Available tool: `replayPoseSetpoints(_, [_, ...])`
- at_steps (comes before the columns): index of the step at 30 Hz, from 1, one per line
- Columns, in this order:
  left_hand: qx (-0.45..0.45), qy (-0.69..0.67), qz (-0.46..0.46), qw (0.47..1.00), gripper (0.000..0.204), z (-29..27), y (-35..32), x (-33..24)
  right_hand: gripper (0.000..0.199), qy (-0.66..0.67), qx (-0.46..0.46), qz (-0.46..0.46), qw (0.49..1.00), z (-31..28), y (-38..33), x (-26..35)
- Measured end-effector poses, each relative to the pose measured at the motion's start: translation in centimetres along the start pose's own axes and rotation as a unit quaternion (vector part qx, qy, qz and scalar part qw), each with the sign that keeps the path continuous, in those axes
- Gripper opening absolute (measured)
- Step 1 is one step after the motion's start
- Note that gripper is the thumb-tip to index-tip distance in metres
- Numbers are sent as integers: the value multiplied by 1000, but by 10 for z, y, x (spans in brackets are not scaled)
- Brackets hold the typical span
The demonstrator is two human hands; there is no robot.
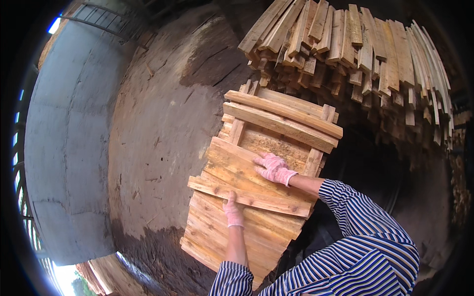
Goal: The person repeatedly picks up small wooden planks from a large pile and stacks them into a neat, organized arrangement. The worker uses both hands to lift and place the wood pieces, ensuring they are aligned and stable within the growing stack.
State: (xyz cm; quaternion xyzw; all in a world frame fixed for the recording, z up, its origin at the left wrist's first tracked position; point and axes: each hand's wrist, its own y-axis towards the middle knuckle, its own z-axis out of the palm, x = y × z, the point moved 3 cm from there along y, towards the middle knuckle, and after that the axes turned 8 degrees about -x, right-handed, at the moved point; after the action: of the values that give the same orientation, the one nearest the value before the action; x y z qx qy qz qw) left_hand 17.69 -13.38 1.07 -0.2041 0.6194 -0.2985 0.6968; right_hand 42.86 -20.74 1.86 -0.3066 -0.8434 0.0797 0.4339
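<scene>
Now, right hand point(273, 167) open, plank point(231, 158) beneath; left hand point(233, 212), grip unclear, slanted board point(264, 201) at fingertips; lopsided push might skid it.

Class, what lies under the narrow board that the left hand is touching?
Beneath the narrow board, other boards show along both its long edges. The strip directly under it is covered; the left hand hides a little more.

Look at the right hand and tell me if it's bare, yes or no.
No, the right hand wears a pink-and-white glove that reaches to the wrist.
</scene>
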Motion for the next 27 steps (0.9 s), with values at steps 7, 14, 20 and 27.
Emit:
replayPoseSetpoints(7, [-26, 14, -10, 1000, 54, -11, 12, 8, 61, -469, -189, -76, 860, -79, 64, -20])
replayPoseSetpoints(14, [-66, 1, -18, 998, 51, -22, 7, 9, 56, -189, -164, -89, 964, -150, 86, -3])
replayPoseSetpoints(20, [-67, 4, -30, 997, 49, 13, -5, -3, 59, 78, -50, 58, 994, -169, 126, -57])
replayPoseSetpoints(27, [-57, -8, -36, 998, 67, -22, 16, 11, 50, -259, -192, -122, 939, -70, 56, -6])
